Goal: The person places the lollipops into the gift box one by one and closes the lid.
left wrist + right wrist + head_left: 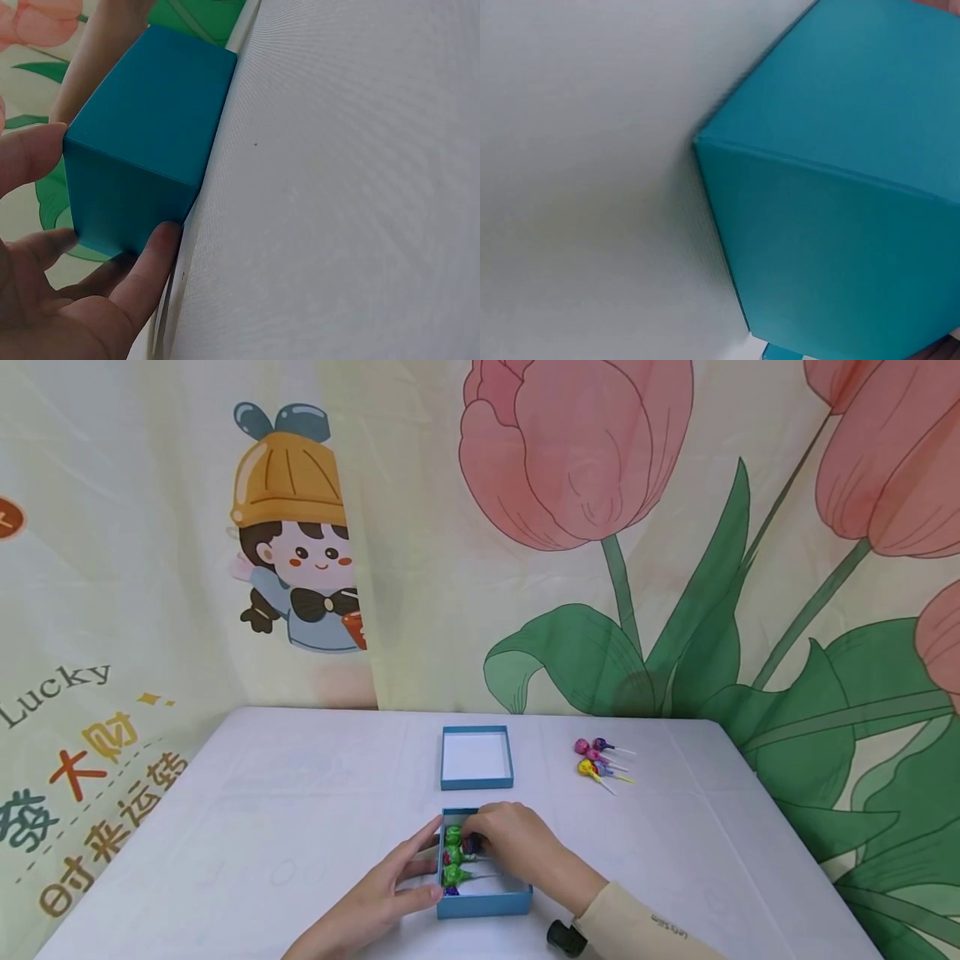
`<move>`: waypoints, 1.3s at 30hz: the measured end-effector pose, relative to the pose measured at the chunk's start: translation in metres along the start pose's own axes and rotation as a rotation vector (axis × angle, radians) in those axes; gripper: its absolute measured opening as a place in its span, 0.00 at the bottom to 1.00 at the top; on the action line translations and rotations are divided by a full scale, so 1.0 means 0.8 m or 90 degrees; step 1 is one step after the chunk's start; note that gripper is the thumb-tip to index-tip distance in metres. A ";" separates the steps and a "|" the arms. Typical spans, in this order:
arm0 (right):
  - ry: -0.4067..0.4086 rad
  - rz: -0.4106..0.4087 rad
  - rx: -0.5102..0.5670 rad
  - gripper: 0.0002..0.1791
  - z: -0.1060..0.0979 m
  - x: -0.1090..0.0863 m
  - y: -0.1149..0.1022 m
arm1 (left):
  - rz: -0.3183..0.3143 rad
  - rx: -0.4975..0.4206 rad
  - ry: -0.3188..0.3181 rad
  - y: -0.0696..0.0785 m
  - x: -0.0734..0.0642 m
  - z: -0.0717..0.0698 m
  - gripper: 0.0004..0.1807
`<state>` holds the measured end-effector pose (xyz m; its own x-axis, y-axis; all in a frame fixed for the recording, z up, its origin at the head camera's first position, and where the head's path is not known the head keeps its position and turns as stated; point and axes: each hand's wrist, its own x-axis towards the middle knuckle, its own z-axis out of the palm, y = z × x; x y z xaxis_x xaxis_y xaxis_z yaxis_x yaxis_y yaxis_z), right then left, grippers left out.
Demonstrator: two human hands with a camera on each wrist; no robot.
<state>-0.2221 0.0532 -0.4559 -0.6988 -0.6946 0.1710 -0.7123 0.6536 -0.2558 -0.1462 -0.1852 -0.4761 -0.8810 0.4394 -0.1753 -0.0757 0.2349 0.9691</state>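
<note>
A blue open box [483, 906] stands near the front of the table, holding several lollipops with green wrappers [454, 875] and white sticks along its left side. My left hand [386, 885] rests against the box's left wall, fingers extended and thumb at the front corner; the left wrist view shows these fingertips touching the blue wall [127, 195]. My right hand [517, 839] reaches over the right wall into the box and pinches a dark-wrapped lollipop [472, 843], its fingertips partly hidden. In the right wrist view the box's outer wall [832, 247] hides most of that hand.
A shallow blue box lid [477, 785] lies behind the box, its white inside facing up. Several lollipops [588, 767] in pink, purple and yellow wrappers lie in a bunch at the back right. The table [315, 793] has a white cloth and meets a printed curtain [420, 568].
</note>
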 end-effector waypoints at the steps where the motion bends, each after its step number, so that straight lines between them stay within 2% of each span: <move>1: 0.000 0.000 0.000 0.13 0.000 0.000 0.000 | 0.002 0.001 0.000 0.000 0.000 0.000 0.45; 13: -0.009 0.008 0.020 0.14 -0.005 -0.001 0.002 | 0.001 0.000 0.002 0.000 0.002 0.001 0.45; 26: 0.001 -0.018 0.102 0.14 -0.045 -0.012 0.017 | 0.027 0.016 -0.008 -0.004 0.001 -0.001 0.45; 34: 0.051 -0.012 0.157 0.16 -0.067 -0.023 0.040 | 0.012 0.020 0.004 -0.002 0.001 0.000 0.46; 39: 0.098 -0.002 0.156 0.18 -0.075 -0.029 0.059 | 0.010 0.015 0.006 -0.003 0.001 0.000 0.46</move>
<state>-0.2432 0.1181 -0.4145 -0.7119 -0.6302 0.3100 -0.6902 0.5462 -0.4747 -0.1468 -0.1854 -0.4785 -0.8862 0.4354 -0.1584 -0.0505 0.2491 0.9672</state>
